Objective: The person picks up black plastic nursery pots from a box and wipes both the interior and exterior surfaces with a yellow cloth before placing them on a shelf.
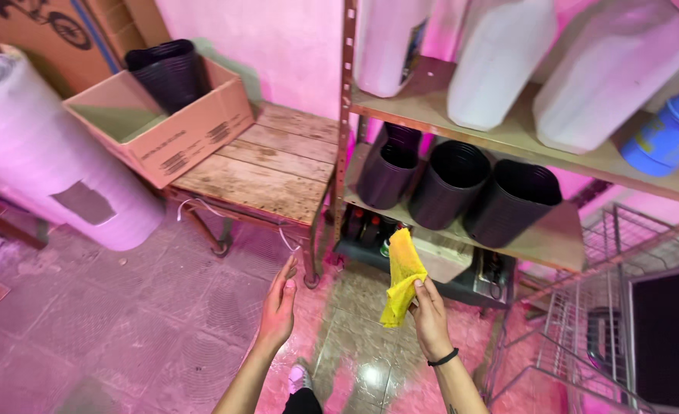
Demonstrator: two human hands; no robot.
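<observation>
My right hand (430, 314) grips a crumpled yellow cloth (401, 276) and holds it up in front of the lower part of a metal shelf unit (345, 138). My left hand (280, 307) hangs beside it, empty, with the fingers straight and close together, just in front of a leg of a wooden table (267, 172). Black plastic pots (451, 180) lie on their sides on the middle shelf, just above the cloth.
An open cardboard box (175, 126) with stacked black pots sits on the table. A big white foam roll (41, 153) stands at left. White jugs (500, 61) and a blue container (669, 130) fill the top shelf. A wire rack (585, 322) stands at right. Bottles sit under the shelf.
</observation>
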